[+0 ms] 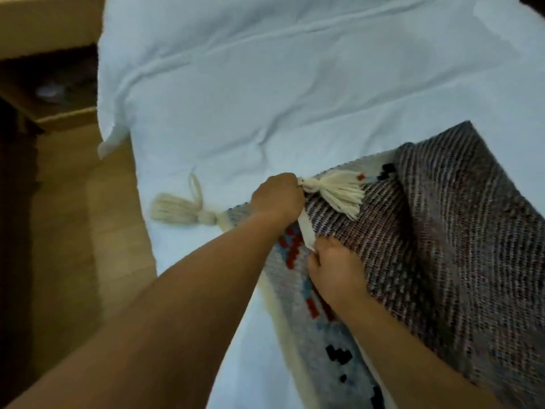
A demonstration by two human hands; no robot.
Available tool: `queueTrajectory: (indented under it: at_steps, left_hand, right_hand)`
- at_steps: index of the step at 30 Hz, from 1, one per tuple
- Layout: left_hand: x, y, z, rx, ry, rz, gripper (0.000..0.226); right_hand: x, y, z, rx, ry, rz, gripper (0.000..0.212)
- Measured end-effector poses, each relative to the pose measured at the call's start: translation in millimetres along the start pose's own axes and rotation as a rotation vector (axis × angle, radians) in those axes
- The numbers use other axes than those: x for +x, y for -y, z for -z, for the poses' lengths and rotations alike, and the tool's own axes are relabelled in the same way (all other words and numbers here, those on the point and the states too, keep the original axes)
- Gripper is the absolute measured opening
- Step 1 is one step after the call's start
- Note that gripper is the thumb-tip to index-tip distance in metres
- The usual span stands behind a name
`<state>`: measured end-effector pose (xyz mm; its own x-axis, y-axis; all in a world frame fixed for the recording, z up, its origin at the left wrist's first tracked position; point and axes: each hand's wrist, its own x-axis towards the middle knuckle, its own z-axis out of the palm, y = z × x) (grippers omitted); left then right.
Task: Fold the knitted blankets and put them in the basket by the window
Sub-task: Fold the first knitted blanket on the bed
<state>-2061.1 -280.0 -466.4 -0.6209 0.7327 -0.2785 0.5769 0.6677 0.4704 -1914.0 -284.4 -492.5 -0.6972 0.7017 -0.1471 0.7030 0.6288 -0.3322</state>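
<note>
Head view: the knitted blanket [442,231] lies part-folded on the bed [265,98], its striped reverse turned over the patterned face. The left hand [278,196] is closed round the folded-over corner at the base of a cream tassel [339,193]. The right hand [336,267] pinches the cream border of the same layer, nearer the body. A second tassel [180,212] marks the lower corner. Recommended procedure: draw the upper edge taut between both hands, align corner to corner and border to border, then lay it flat and smooth out slack. No basket is visible.

White bedsheet [295,84], wooden floor [73,231]
</note>
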Motion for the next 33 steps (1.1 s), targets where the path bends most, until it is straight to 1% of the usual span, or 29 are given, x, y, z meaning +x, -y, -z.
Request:
queueTrajectory:
  at_steps: [3,5,7,8,10,11,13,14,16,17,19,21,23,25,27,29,31,33]
  left_hand:
    - [-9,76,27,0.031,-0.053,0.145,0.021]
    - [-11,115,38,0.011,-0.038,0.232,0.023]
    - [-12,146,42,-0.062,0.0,0.274,0.023]
    - [-11,153,42,-0.104,0.018,0.276,0.021]
    - [-10,158,38,-0.124,0.023,0.229,0.02]
    - [-11,157,36,-0.083,0.017,0.175,0.03]
    - [-12,152,33,0.082,-0.003,0.018,0.052]
    - [-12,149,32,0.17,-0.006,-0.063,0.057]
    - [-11,144,31,0.272,0.013,-0.157,0.055]
    - [-12,140,32,0.251,0.006,-0.155,0.049]
    - [-16,137,35,0.054,-0.081,-0.1,0.034]
    - [-23,136,38,-0.227,-0.197,0.007,0.022]
    - [-32,139,38,-0.565,-0.288,0.239,0.016]
    - [-40,149,33,-0.825,-0.359,0.48,0.018]
    - [-48,160,25,-0.953,-0.37,0.587,0.028]
    - [-51,167,20,-1.012,-0.367,0.643,0.036]
    - [-49,167,19,-1.046,-0.38,0.675,0.038]
    - [-48,164,21,-1.094,-0.403,0.749,0.039]
  right_hand:
    - [-1,62,-24,0.033,0.032,0.087,0.021]
    - [0,91,-35,0.022,0.042,0.144,0.016]
    - [0,108,-48,0.05,0.133,0.124,0.009]
    - [2,110,-53,0.062,0.155,0.084,0.013]
    - [3,109,-56,0.072,0.149,0.05,0.026]
    - [3,108,-57,0.078,0.139,0.06,0.028]
    - [1,108,-59,0.069,0.148,0.087,0.019]
    - [0,107,-58,0.064,0.15,0.097,0.014]
    - [-1,105,-57,0.079,0.18,0.12,0.016]
    - [-1,104,-55,0.075,0.187,0.125,0.018]
    - [1,100,-53,0.066,0.171,0.105,0.02]
    - [-2,102,-51,0.057,0.112,0.115,0.014]
    - [-8,103,-51,0.047,0.083,0.126,0.007]
    - [-14,100,-51,0.02,0.077,0.151,0.007]
    - [-16,96,-52,0.026,0.078,0.131,0.006]
    - [-17,92,-53,-0.003,0.119,0.167,0.01]
    - [-19,90,-55,0.04,0.151,0.179,0.017]
    - [-23,88,-56,0.084,0.144,0.189,0.024]
